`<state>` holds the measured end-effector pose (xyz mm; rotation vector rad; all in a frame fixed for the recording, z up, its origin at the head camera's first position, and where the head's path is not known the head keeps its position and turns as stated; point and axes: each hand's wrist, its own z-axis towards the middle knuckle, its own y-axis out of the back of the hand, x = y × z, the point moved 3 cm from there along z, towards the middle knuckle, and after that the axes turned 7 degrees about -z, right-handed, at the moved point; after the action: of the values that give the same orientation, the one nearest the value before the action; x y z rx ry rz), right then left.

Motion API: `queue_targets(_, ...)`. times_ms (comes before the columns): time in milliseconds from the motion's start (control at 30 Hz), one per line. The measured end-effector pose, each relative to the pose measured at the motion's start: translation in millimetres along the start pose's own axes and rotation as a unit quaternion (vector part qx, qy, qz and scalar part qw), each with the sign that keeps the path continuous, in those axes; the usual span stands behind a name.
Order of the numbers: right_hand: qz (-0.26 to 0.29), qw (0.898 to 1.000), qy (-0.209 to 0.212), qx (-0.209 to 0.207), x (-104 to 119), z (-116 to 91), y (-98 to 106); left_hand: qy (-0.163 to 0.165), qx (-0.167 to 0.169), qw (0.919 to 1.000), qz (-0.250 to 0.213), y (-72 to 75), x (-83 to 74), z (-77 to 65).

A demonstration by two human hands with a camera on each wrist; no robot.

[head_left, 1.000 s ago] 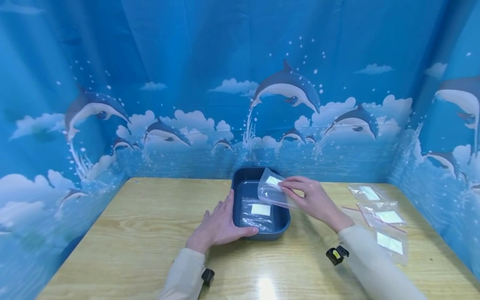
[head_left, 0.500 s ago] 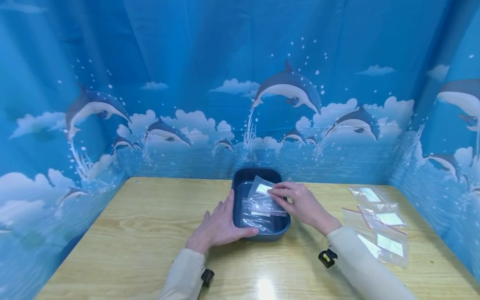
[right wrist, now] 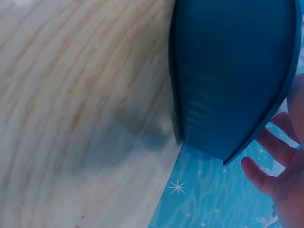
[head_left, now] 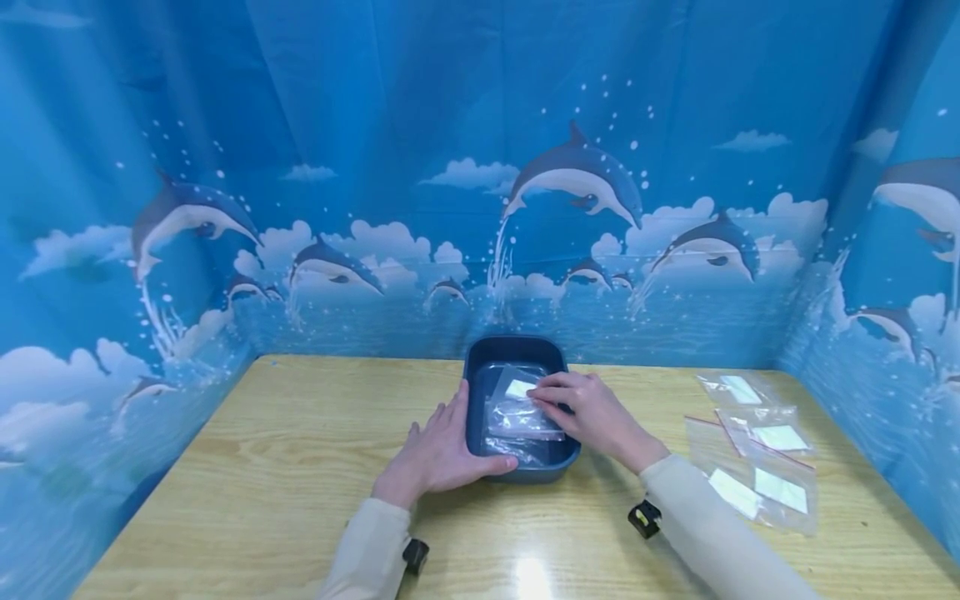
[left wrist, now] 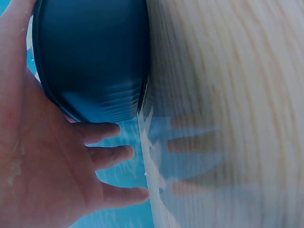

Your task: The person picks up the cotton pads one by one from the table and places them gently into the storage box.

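Right hand [head_left: 587, 410] and its clear bag [head_left: 513, 410] shifted a touch left and down the frame since the last shot; left hand [head_left: 442, 457] and bin [head_left: 531, 476] hadn't budged. Right fingers pinched the bag just by its white label [head_left: 519, 388]. Bag was within the bin's outline, frame centre, overlapping a second bag [head_left: 517, 451] below it; couldn't tell if it touched bottom. Left fingers were straight and spread along the bin's left side, thumb over the near rim, bracing it, I'd guess.

My take on doing it well: get the zip edge inside the right wall, let go low, spread the fingertips so the film didn't cling. Likeliest snag was that zip edge, close to the right rim.

Edges: bin's far end sat near the table's [head_left: 300, 467] back edge, dolphin curtain [head_left: 450, 233] behind, so pushing away looked bad. Best exit was up and right, over the wood between bin and four bags [head_left: 783, 490] at frame right. More room at frame left.
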<state>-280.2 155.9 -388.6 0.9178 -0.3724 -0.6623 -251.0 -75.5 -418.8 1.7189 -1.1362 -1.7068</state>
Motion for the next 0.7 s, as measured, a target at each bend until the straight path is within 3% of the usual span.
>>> queue_targets(267,-0.017,1.0,-0.003,0.012,-1.3,-1.8,-5.4,0.0,0.0,1.0,0.0,-0.7,0.5,0.2)
queue_targets(533,-0.007,0.997,-0.047,0.06,-1.8,0.0,-3.2,-0.003,-0.002,1.0,-0.005,0.8,0.3,-0.8)
queue_targets(700,-0.002,0.998,-0.038,0.046,-3.3,-3.2,-2.5,-0.003,-0.002,1.0,-0.006,0.7,1.7,-1.9)
